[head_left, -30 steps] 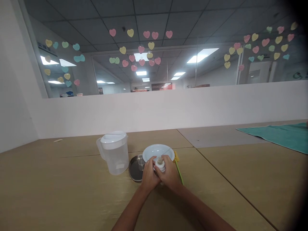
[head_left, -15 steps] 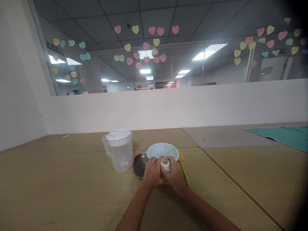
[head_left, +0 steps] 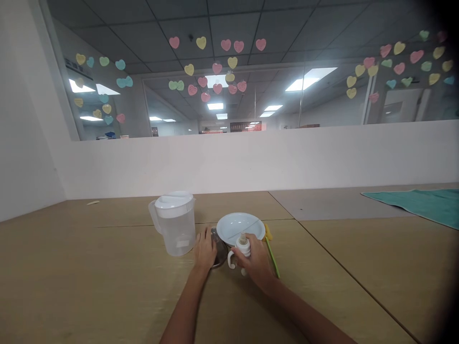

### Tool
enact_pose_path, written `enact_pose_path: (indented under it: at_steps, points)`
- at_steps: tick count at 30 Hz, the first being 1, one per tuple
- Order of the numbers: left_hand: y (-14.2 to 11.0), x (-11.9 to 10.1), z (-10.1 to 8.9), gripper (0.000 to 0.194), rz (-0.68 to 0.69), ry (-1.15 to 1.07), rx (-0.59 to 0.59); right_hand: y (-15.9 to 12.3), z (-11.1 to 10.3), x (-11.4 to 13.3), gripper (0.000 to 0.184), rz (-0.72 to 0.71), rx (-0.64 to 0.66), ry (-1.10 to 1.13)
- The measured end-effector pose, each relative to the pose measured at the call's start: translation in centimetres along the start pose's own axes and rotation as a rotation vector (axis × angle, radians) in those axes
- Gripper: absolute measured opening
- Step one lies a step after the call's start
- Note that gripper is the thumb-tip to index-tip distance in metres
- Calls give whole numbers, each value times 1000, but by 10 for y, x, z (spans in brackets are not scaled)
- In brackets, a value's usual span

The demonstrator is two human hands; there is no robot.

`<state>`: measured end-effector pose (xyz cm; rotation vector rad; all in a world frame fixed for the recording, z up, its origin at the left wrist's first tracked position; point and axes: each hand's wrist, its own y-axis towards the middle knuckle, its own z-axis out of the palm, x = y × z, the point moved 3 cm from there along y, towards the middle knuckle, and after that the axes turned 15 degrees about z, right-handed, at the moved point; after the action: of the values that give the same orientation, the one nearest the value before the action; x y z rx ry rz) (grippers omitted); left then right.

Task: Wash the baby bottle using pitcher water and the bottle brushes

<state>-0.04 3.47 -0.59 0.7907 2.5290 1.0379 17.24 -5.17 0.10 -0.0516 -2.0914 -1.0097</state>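
Note:
My right hand [head_left: 256, 258] is wrapped round a baby bottle [head_left: 243, 246] with a white collar, a pale nipple on top and white curved side handles. It holds the bottle upright in front of a white bowl [head_left: 238, 224]. My left hand [head_left: 205, 251] reaches over the left side of a dark round metal tray [head_left: 220, 253], fingers stretched forward and slightly bent. Beside its fingertips a clear cap [head_left: 214, 232] shows in part; whether the fingers touch it is hidden. A thin line, perhaps a stick, crosses the bowl.
A translucent lidded pitcher [head_left: 177, 227] stands left of my left hand. Right of the bowl lies a green-handled brush [head_left: 273, 258] with a yellow head. A teal cloth [head_left: 423, 203] lies at the far right. A white wall [head_left: 229, 162] rises behind the table.
My left hand has let go of the baby bottle and moved left over the metal tray. The bottle's handles now show. My right hand keeps holding it in nearly the same place.

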Motion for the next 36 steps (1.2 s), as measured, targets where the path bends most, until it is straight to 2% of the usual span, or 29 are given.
enact_pose_path:
  at_steps: [6,10,13,16,18,20,22,25,27,29,32,36]
  points:
    - [-6,3,5,45,-36,18,132,0,-2,2,32,-43,-39,-27]
    - [-4,3,3,29,-98,-54,161,-1,-2,2,35,-45,-54,-20]
    - [-2,1,2,24,-155,-119,185,0,0,0,40,27,-6,-44]
    - [2,-1,-7,22,-222,-83,149,1,2,-4,45,104,78,-17]
    - [5,-2,-20,23,-244,-44,29,1,4,-7,54,119,123,32]
    - [9,-6,-36,28,-195,-59,-169,1,5,-9,65,125,140,60]
    - [11,-15,-47,34,-75,-136,-366,0,5,-10,72,131,134,65]
    - [7,-32,-50,42,123,-268,-527,0,6,-11,75,121,130,73]
    - [3,-44,-43,46,241,-337,-525,-1,7,-10,75,97,122,76]
    - [0,-54,-34,50,325,-399,-468,-1,7,-10,74,69,107,74]
    - [-3,-64,-26,52,359,-464,-372,-2,9,-12,71,38,92,61]
    - [-1,-77,-28,50,440,-494,-229,-3,11,-16,68,5,70,36]
